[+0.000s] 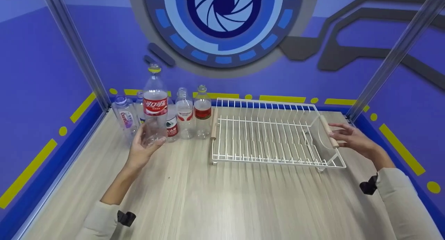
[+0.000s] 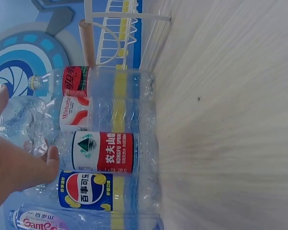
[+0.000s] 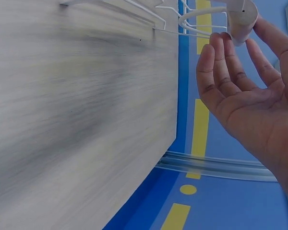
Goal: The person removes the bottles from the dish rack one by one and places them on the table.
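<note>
My left hand [image 1: 144, 148] grips the base of a tall clear Coca-Cola bottle [image 1: 155, 106] with a red label, holding it upright just in front of the bottle row. In the left wrist view its ribbed clear bottom [image 2: 19, 117] sits between the thumb and fingers of that hand [image 2: 14, 172]. My right hand [image 1: 351, 137] is at the right end of a white wire dish rack [image 1: 278, 161]. Its fingers are nearly straight, and their tips touch the rack's wooden handle [image 1: 328, 129]. The right wrist view shows that hand [image 3: 249, 96] open below the handle's end [image 3: 242, 19].
Several smaller empty bottles stand in a row at the back left: a Ganten bottle [image 1: 125, 116], a Pepsi bottle [image 2: 86, 191], a Nongfu Spring bottle [image 2: 103, 152], a Wahaha bottle [image 1: 184, 113] and a red-labelled one [image 1: 202, 111]. A second wooden handle [image 1: 213, 123] faces them. Blue walls and metal posts border the wooden table [image 1: 222, 198].
</note>
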`<state>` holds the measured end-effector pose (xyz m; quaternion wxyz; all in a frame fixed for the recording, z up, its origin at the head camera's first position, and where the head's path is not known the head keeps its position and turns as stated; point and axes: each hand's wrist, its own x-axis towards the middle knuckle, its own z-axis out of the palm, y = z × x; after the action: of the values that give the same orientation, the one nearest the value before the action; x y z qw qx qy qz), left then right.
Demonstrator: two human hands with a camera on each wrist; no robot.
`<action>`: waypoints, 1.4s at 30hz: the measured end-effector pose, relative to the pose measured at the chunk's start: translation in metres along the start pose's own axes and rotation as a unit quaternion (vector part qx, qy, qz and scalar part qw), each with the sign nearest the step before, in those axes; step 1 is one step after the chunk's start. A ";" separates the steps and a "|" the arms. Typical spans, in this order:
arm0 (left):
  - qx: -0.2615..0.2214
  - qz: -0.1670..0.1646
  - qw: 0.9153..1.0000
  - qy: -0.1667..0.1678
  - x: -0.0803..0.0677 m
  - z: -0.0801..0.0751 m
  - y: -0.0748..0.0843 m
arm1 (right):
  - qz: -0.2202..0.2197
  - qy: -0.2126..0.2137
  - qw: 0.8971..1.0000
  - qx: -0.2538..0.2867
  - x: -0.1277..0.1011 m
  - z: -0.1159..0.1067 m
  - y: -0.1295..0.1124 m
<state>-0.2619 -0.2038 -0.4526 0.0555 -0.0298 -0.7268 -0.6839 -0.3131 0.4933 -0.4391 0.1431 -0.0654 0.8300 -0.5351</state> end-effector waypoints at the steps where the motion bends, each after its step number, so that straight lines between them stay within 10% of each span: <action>1: 0.000 -0.004 1.000 0.003 -0.001 -0.002 0.001 | 0.001 -0.003 1.000 0.002 0.000 0.000 0.000; 42: -0.004 -0.036 0.988 0.150 -0.013 -0.062 -0.015 | -0.017 -0.045 0.993 0.110 0.001 0.004 0.011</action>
<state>-0.2487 -0.2663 -0.4651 0.1386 0.0993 -0.7084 -0.6849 -0.3123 0.4947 -0.4508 0.1778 -0.0876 0.7576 -0.6219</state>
